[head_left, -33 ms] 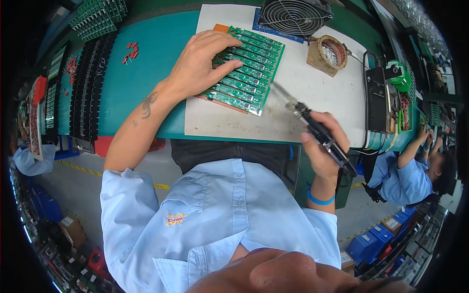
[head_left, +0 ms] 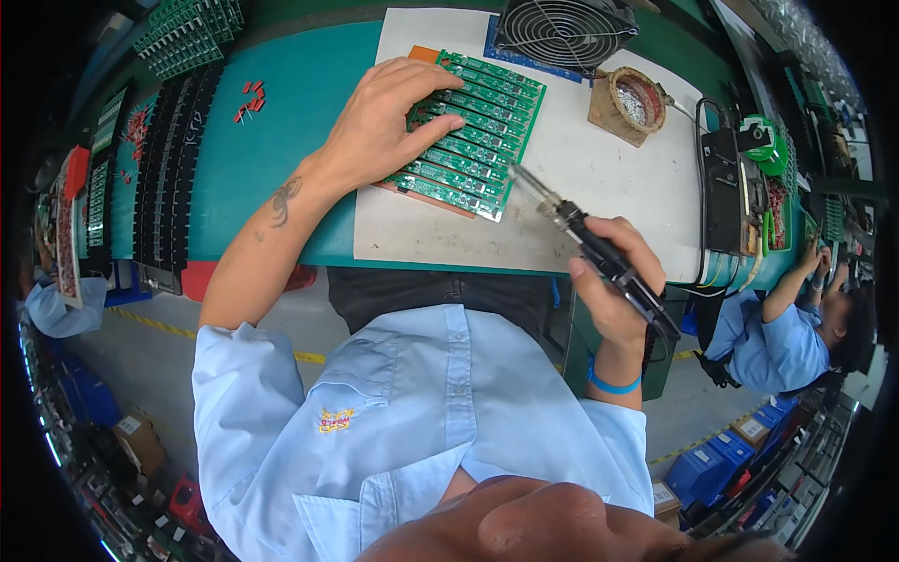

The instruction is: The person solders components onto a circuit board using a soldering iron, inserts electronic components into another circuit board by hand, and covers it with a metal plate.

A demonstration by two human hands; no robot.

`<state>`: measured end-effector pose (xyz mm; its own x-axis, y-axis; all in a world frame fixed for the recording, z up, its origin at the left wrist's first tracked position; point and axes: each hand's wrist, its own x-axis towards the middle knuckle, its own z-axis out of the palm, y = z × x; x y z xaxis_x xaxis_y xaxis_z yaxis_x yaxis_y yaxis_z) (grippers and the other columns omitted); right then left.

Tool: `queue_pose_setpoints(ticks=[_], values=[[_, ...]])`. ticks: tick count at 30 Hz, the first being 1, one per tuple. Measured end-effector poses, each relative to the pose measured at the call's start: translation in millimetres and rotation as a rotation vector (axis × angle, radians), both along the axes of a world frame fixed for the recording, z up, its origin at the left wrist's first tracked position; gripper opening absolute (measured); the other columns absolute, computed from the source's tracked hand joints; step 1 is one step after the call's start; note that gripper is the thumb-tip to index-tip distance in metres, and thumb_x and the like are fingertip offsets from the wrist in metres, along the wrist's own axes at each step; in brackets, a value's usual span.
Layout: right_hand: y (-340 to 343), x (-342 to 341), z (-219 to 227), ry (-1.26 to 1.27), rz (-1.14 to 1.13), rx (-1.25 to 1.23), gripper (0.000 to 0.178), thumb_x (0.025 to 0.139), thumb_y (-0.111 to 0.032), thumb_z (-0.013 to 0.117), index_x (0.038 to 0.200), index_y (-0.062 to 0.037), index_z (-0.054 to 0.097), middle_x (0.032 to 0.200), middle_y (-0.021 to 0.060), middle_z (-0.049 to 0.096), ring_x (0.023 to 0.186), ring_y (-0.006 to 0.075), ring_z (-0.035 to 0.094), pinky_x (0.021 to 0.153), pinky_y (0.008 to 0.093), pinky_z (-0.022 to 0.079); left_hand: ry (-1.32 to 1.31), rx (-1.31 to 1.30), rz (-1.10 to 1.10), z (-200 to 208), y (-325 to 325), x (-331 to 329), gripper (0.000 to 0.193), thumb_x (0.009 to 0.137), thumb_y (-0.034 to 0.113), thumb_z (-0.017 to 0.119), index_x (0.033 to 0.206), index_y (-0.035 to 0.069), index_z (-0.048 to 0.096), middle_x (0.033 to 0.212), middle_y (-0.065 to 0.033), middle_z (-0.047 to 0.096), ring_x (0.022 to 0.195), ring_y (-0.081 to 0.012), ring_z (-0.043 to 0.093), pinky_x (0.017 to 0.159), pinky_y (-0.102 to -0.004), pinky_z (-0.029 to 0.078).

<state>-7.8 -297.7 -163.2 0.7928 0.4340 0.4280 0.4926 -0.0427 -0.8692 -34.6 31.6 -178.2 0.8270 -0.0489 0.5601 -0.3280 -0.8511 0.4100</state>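
Observation:
A green panel of several narrow circuit boards [head_left: 482, 155] lies on a white sheet, partly over an orange-brown board [head_left: 426, 54]. My left hand [head_left: 393, 117] rests on the panel's left side, thumb and forefinger spread apart over it; the other fingertips are partly hidden. In my right hand [head_left: 618, 281] is a soldering iron [head_left: 599, 248] with a black handle, gripped with the tip pointing up and left. That tip is at the panel's right edge; whether it touches, I cannot tell.
A black fan [head_left: 567, 33] stands at the back, beside a round tin [head_left: 637, 101] of silvery bits on a brown block. Right of them are a black device [head_left: 726, 169] and a green spool [head_left: 766, 145]. Red components [head_left: 251, 98] and black racks [head_left: 178, 159] lie left. A co-worker [head_left: 787, 332] sits at right.
The soldering iron has shifted slightly left with my right hand, bringing its tip to the panel's right edge. My left hand and the panel stay in place.

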Motion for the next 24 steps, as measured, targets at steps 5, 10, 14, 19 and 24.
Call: queue_pose_setpoints(ticks=[5,10,14,19,24], values=[[4.9,-4.6,-0.1,0.045,0.178,-0.06,0.045,0.072,0.003,0.078,0.116,0.0028,0.071,0.092,0.0121,0.07,0.074,0.0182,0.058,0.069,0.0269,0.047,0.01,-0.01,-0.01,1.6,-0.5,-0.5,0.032,0.088,0.022,0.079,0.116,0.007,0.073,0.107,-0.0046,0.074,0.106,-0.0228,0.065,0.103,-0.0375,0.045],[8.4,-3.6,1.7,0.037,0.15,-0.085,0.043,0.07,0.005,0.077,0.113,0.0032,0.072,0.089,0.0118,0.07,0.072,0.0188,0.058,0.067,0.0271,0.046,0.012,0.001,-0.017,2.3,-1.0,-1.4,0.031,0.088,0.022,0.079,0.115,0.008,0.073,0.108,-0.0042,0.074,0.106,-0.0225,0.065,0.104,-0.0374,0.045],[9.3,-3.0,4.0,0.029,0.165,-0.12,0.044,0.07,0.005,0.077,0.114,0.0031,0.072,0.09,0.0119,0.071,0.072,0.0187,0.058,0.067,0.027,0.046,0.024,0.006,-0.008,1.2,-1.2,-1.9,0.031,0.088,0.022,0.079,0.115,0.008,0.073,0.108,-0.0042,0.074,0.107,-0.0226,0.065,0.104,-0.0373,0.045],[9.5,-3.1,6.6,0.04,0.157,-0.13,0.044,0.07,0.005,0.076,0.113,0.003,0.072,0.09,0.0118,0.071,0.073,0.0185,0.058,0.067,0.0269,0.046,0.01,0.015,-0.013,0.1,-0.2,-0.8,0.031,0.088,0.022,0.079,0.115,0.008,0.073,0.108,-0.004,0.074,0.107,-0.0229,0.065,0.105,-0.0373,0.044],[6.5,-1.9,5.6,0.039,0.118,-0.092,0.044,0.069,0.005,0.077,0.113,0.003,0.072,0.089,0.0118,0.071,0.073,0.0185,0.058,0.067,0.0268,0.046,0.001,0.016,-0.016,1.1,-0.2,-1.1,0.031,0.088,0.022,0.079,0.115,0.008,0.073,0.108,-0.0039,0.074,0.107,-0.0231,0.065,0.105,-0.0372,0.044]])
